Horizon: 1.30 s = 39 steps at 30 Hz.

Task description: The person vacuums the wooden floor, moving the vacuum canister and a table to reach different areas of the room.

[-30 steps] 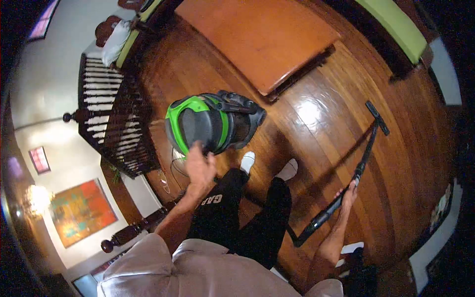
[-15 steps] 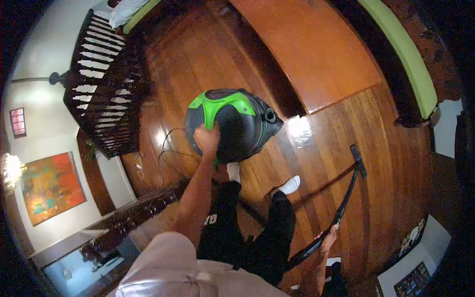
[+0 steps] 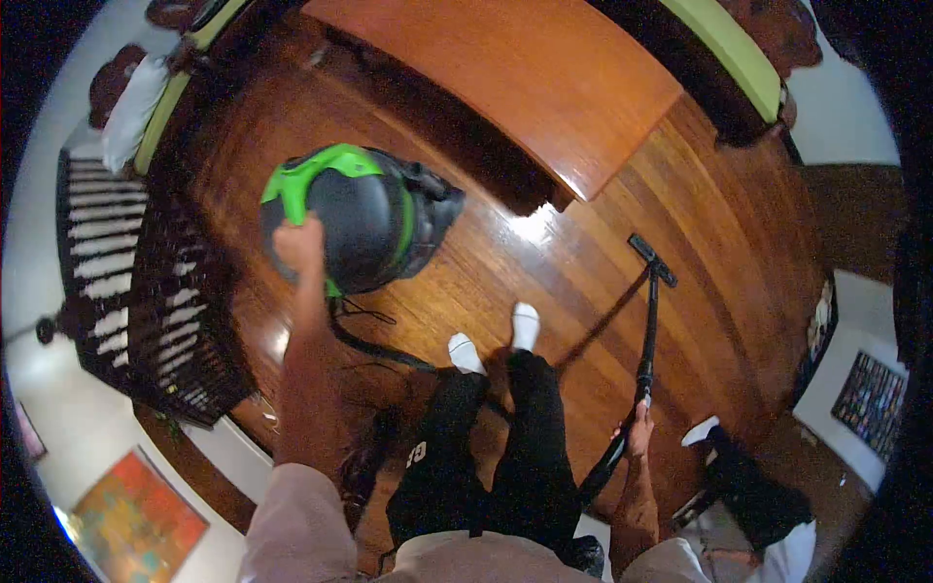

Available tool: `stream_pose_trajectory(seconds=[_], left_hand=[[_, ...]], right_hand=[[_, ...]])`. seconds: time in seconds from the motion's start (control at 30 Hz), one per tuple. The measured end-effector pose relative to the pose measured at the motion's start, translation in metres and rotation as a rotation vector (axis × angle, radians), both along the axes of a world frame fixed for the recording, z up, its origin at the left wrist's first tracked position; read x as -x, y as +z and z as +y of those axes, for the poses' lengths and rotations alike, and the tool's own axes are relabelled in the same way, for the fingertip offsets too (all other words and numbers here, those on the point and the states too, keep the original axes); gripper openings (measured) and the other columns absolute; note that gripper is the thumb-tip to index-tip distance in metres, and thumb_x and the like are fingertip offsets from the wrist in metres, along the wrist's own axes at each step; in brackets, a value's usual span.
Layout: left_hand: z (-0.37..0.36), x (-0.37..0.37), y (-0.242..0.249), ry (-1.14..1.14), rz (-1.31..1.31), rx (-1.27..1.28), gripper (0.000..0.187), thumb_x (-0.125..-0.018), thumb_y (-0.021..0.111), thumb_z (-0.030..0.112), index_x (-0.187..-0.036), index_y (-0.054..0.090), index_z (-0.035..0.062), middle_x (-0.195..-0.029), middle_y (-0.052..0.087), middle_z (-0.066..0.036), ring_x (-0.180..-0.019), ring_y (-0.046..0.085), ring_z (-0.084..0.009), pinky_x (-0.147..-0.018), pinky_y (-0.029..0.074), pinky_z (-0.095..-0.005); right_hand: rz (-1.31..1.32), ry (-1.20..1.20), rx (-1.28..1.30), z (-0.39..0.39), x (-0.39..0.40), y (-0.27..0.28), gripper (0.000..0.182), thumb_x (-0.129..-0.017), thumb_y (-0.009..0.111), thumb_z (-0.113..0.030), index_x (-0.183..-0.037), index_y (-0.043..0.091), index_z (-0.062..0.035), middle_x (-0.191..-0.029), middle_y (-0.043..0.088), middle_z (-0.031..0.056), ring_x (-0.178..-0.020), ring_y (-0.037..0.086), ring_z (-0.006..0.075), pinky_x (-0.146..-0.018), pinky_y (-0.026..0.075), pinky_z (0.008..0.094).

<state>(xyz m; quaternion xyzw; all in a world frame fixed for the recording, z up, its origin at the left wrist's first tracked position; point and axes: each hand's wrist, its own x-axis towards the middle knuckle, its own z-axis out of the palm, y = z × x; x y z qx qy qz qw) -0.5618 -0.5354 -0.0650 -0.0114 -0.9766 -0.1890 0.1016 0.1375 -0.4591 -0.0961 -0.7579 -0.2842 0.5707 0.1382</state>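
My left hand (image 3: 299, 241) is wrapped round the green handle of a black and green canister vacuum cleaner (image 3: 352, 228), held out in front of me to the left. A dark hose or cord (image 3: 379, 350) trails from its lower side towards my feet. My right hand (image 3: 638, 429) grips the black vacuum wand (image 3: 649, 340) on the right. At the wand's far end, the flat floor head (image 3: 652, 260) is over the wooden floor (image 3: 739, 291). My feet, in white socks (image 3: 525, 326), stand between the vacuum and the wand.
A large orange-brown wooden table (image 3: 554, 87) stands ahead, with a green-cushioned bench (image 3: 724, 58) beyond it. A dark wooden balustrade (image 3: 107, 233) runs along the left. Another person's dark-clothed leg (image 3: 753, 486) and white sock are at the lower right.
The vacuum has moved left and forward in my left hand. My feet have come closer together, and the wand and floor head have shifted left in view. The other person's leg shows more.
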Motion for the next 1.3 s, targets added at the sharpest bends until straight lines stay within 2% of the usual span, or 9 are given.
stream_pose_trajectory(seconds=[0.2, 0.53, 0.7, 0.83, 1.03, 1.07, 1.1, 1.13, 1.3], left_hand=[[0.156, 0.035, 0.036, -0.036, 0.048, 0.217, 0.053, -0.07, 0.071, 0.04, -0.089, 0.066, -0.0094, -0.086, 0.067, -0.026, -0.083, 0.064, -0.0445, -0.074, 0.05, -0.0492], [0.1, 0.261, 0.016, -0.267, -0.112, 0.299, 0.05, -0.074, 0.065, 0.045, -0.069, 0.065, -0.0053, -0.064, 0.062, -0.023, -0.066, 0.066, -0.0378, -0.061, 0.048, -0.0478], [0.093, 0.366, -0.01, -0.206, 0.157, 0.399, 0.05, -0.074, 0.066, 0.045, -0.061, 0.062, -0.0039, -0.062, 0.061, -0.024, -0.063, 0.065, -0.0387, -0.058, 0.05, -0.0465], [0.064, 0.502, -0.032, -0.591, 0.264, 0.63, 0.048, -0.076, 0.065, 0.041, -0.061, 0.061, -0.0045, -0.054, 0.059, -0.021, -0.058, 0.063, -0.0407, -0.054, 0.049, -0.0462], [0.086, 0.613, -0.038, -0.732, 0.081, 0.648, 0.042, -0.079, 0.063, 0.039, -0.077, 0.063, -0.0034, -0.069, 0.061, -0.024, -0.063, 0.062, -0.0404, -0.059, 0.05, -0.0469], [0.096, 0.612, -0.034, -0.723, 0.096, 0.606, 0.042, -0.079, 0.063, 0.038, -0.08, 0.062, -0.0034, -0.07, 0.061, -0.024, -0.064, 0.062, -0.0402, -0.059, 0.05, -0.0466], [0.101, 0.609, -0.031, -0.701, 0.122, 0.578, 0.042, -0.079, 0.063, 0.038, -0.082, 0.061, -0.0034, -0.072, 0.062, -0.024, -0.065, 0.062, -0.0401, -0.06, 0.05, -0.0463], [0.105, 0.601, -0.028, -0.692, 0.147, 0.559, 0.042, -0.079, 0.063, 0.038, -0.084, 0.061, -0.0034, -0.073, 0.062, -0.023, -0.065, 0.062, -0.0399, -0.06, 0.05, -0.046], [0.112, 0.542, -0.002, -0.595, 0.29, 0.49, 0.044, -0.08, 0.063, 0.037, -0.096, 0.057, -0.0035, -0.081, 0.062, -0.023, -0.069, 0.062, -0.039, -0.062, 0.05, -0.0443]], right_hand=[[0.056, -0.026, -0.017, 0.183, -0.088, -0.001, 0.047, -0.091, 0.051, -0.054, -0.088, 0.044, -0.0079, -0.053, 0.048, 0.0062, -0.036, 0.051, 0.0191, -0.034, 0.047, 0.033], [-0.127, -0.037, 0.022, 0.205, 0.028, 0.002, 0.038, -0.095, 0.046, -0.049, -0.096, 0.041, -0.0115, -0.051, 0.047, 0.006, -0.037, 0.053, 0.0211, -0.035, 0.048, 0.0352], [-0.335, 0.002, -0.061, 0.189, 0.022, -0.056, 0.039, -0.095, 0.042, -0.053, -0.099, 0.042, -0.0147, -0.053, 0.046, 0.0059, -0.039, 0.049, 0.0221, -0.036, 0.043, 0.038], [-0.36, 0.01, -0.21, 0.172, 0.024, -0.085, 0.039, -0.096, 0.04, -0.051, -0.104, 0.048, -0.0135, -0.054, 0.046, 0.0045, -0.037, 0.046, 0.0198, -0.036, 0.04, 0.0339], [-0.792, 0.258, -0.385, 0.188, 0.171, -0.019, 0.043, -0.094, 0.055, -0.035, -0.127, 0.05, -0.0072, -0.107, 0.065, 0.0144, -0.092, 0.061, 0.0324, -0.084, 0.048, 0.0403], [-0.816, 0.356, -0.431, 0.183, 0.164, -0.028, 0.042, -0.095, 0.055, -0.034, -0.127, 0.05, -0.0082, -0.088, 0.066, 0.0122, -0.075, 0.063, 0.0277, -0.068, 0.051, 0.0378], [-0.495, -0.129, -0.113, 0.201, 0.216, 0.008, 0.035, -0.095, 0.055, -0.032, -0.122, 0.052, -0.0105, -0.066, 0.058, 0.0066, -0.051, 0.057, 0.0197, -0.047, 0.047, 0.0343], [-0.36, -0.102, -0.311, 0.199, 0.223, 0.006, 0.028, -0.095, 0.055, -0.03, -0.116, 0.054, -0.012, -0.054, 0.047, 0.0005, -0.038, 0.046, 0.0124, -0.035, 0.039, 0.0299], [-0.275, -0.268, -0.206, 0.171, 0.237, 0.024, 0.042, -0.094, 0.056, -0.027, -0.131, 0.046, -0.0094, -0.059, 0.048, -0.0007, -0.044, 0.045, 0.0097, -0.039, 0.038, 0.0274]])
